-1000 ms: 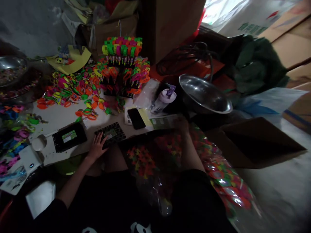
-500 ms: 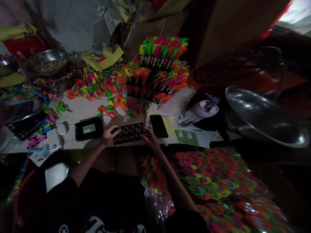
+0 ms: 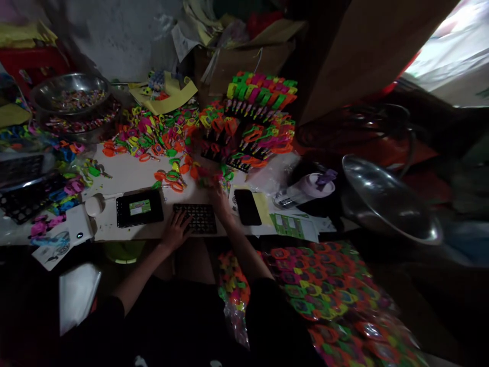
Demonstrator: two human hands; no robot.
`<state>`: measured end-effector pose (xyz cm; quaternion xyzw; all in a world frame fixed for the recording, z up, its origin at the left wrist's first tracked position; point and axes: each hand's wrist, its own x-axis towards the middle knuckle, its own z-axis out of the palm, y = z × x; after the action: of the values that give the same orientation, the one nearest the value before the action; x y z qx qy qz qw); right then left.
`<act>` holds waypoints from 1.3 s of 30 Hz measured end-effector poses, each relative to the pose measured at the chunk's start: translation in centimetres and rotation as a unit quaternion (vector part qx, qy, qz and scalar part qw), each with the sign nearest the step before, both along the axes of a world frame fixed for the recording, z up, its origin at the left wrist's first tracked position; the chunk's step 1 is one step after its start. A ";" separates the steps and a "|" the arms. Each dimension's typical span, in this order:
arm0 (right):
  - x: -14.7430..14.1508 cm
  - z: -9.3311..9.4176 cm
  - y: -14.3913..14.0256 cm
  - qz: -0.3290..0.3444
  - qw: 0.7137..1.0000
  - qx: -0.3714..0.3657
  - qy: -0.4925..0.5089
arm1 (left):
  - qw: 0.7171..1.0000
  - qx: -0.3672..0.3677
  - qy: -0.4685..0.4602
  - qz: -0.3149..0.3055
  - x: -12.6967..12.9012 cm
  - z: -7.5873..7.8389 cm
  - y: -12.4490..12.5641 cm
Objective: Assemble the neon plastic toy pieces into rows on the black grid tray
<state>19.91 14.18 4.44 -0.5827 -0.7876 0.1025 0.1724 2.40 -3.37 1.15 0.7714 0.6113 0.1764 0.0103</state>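
A black grid tray [image 3: 201, 220] lies on the work table in front of me. My left hand [image 3: 176, 232] rests on its left end, fingers stretched out and apart. Beyond the tray's right end, my right hand [image 3: 220, 200] reaches toward a small cluster of bright plastic toy watches [image 3: 226, 174]. Its fingers are blurred, so I cannot tell whether they grip anything. Left of the grid tray is a black tray with a green label card [image 3: 140, 206]. More loose toy watches [image 3: 170, 179] in orange and green lie behind it.
A dark phone [image 3: 247, 207], a lidded bottle [image 3: 305, 190] and green printed cards [image 3: 292, 226] are at the right. Racks of toy watches [image 3: 263, 94] stand behind. Metal bowls [image 3: 389, 199] and bagged watches [image 3: 321, 280] are farther right; another bowl [image 3: 42, 97] is far left.
The grid tray, held up between both hands before, now lies on the table. My left hand has spread onto it, and my right hand has let go and moved forward to the toy watches.
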 end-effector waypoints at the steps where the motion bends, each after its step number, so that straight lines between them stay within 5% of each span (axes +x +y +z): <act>1: -0.5 0.3 0.9 -0.015 1.000 -0.016 -0.009 | 1.000 0.002 0.001 0.003 0.1 0.2 0.0; 6: -2.0 1.0 2.5 -0.051 0.994 -0.072 0.062 | 1.000 0.021 -0.015 0.010 0.4 0.6 -0.3; 10: -4.5 0.2 -0.2 0.047 0.946 -0.152 0.283 | 0.999 0.032 -0.031 0.002 0.4 0.3 -0.2; 15: -7.9 -0.8 -3.9 0.151 0.888 -0.254 0.353 | 0.998 0.049 -0.039 -0.002 0.4 0.1 -0.1; 31: -8.7 -3.1 -4.7 0.105 0.967 -0.092 0.212 | 0.998 0.042 -0.041 0.004 0.4 -0.1 -0.2; 39: -7.0 -1.1 -2.2 0.182 0.949 -0.130 0.220 | 0.997 0.069 -0.029 0.009 -0.1 -0.7 0.3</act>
<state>12.96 11.96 3.38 -0.4094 -0.8027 0.3591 0.2430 2.35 -3.05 0.45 0.7590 0.6043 0.2406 -0.0269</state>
